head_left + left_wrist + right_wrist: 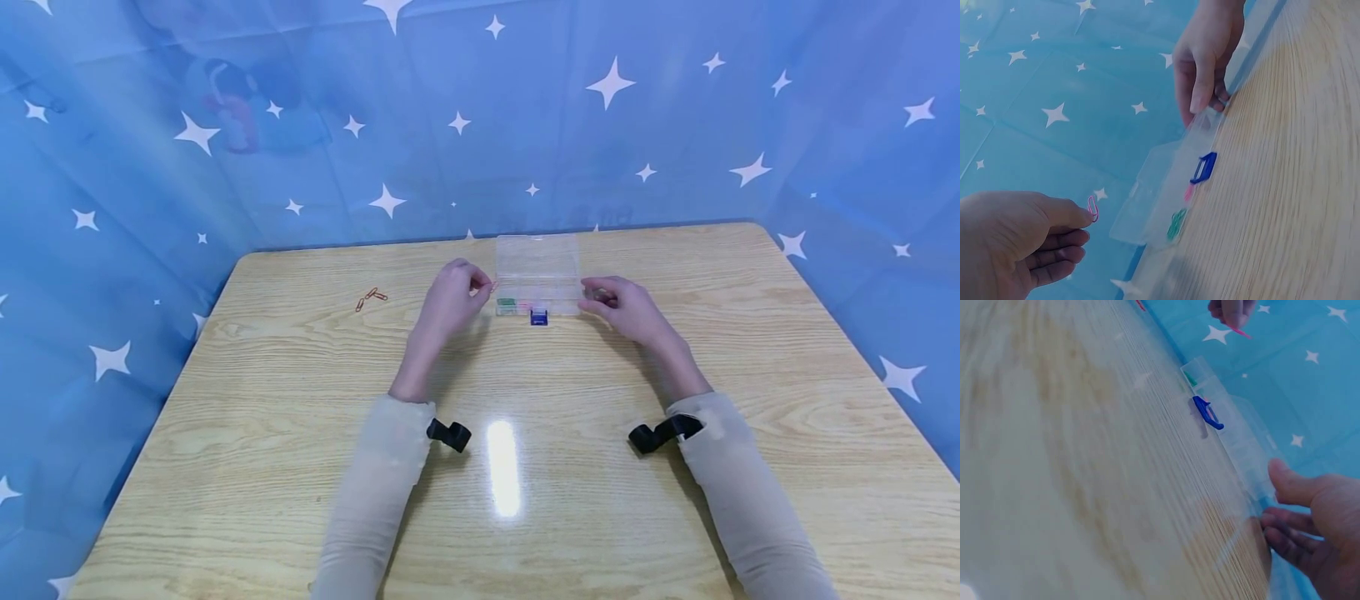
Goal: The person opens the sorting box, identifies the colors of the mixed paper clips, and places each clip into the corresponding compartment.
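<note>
A clear plastic compartment box (538, 287) stands at the back of the table, its lid (537, 254) raised behind it. Green paper clips (1176, 225) fill its left front compartment, with pink ones (1189, 191) beside them. A blue latch (538, 317) hangs down at the box's front. My left hand (453, 295) pinches a pink paper clip (1092, 209) between thumb and index finger, just left of the box. At the other end my right hand (622, 308) holds the box's right side, thumb and fingertips at its edge (1270, 487).
Several orange-red paper clips (371, 297) lie on the wooden table (570, 467) left of my left hand. A blue curtain with white stars (450, 100) hangs right behind the table's back edge. Black wrist mounts (448, 434) sit on both sleeves.
</note>
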